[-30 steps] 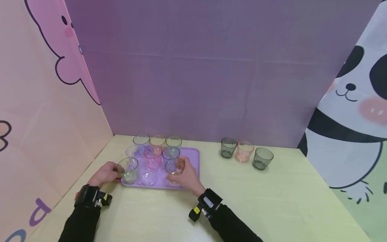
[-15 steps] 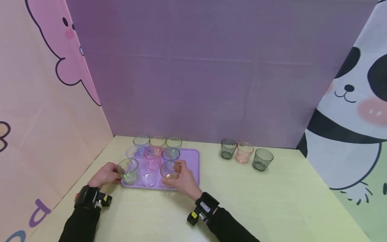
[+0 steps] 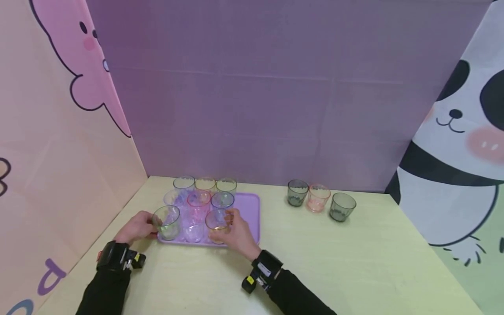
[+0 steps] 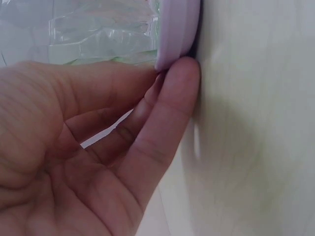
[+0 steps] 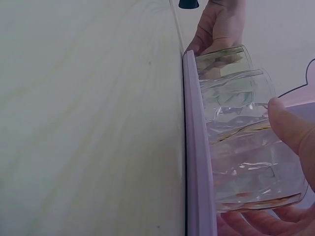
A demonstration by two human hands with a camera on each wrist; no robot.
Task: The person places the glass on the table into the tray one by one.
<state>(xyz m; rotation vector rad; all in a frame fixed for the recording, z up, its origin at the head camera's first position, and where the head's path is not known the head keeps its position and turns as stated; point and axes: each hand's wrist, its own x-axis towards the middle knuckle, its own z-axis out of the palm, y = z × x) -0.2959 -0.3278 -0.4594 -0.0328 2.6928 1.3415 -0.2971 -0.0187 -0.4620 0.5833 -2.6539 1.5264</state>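
A purple tray (image 3: pixel 250 214) bears several drinking glasses in rows. My left hand (image 3: pixel 135 228) pinches the tray's front left corner; in the left wrist view the thumb lies above the purple rim (image 4: pixel 178 29) and a finger reaches under it. Right beside those fingers is a green-tinted glass (image 3: pixel 168 231). With thumb and fingers around its sides, my right hand (image 3: pixel 239 237) holds an amber-rimmed glass (image 3: pixel 214 225) upright at the tray's front. A clear glass (image 3: pixel 194 233) is just left of it, and the two look close together in the right wrist view.
On the table (image 3: pixel 315 262) right of the tray are a dark grey glass (image 3: pixel 297 194), a pink glass (image 3: pixel 318 199) and a grey-green glass (image 3: pixel 341 208). A purple backdrop (image 3: pixel 256 109) rises behind the table. A printed panel (image 3: pixel 78 153) borders the left side.
My right hand has moved left with the amber-rimmed glass, toward the clear glass in the front row. The left hand has stayed at the tray's corner.
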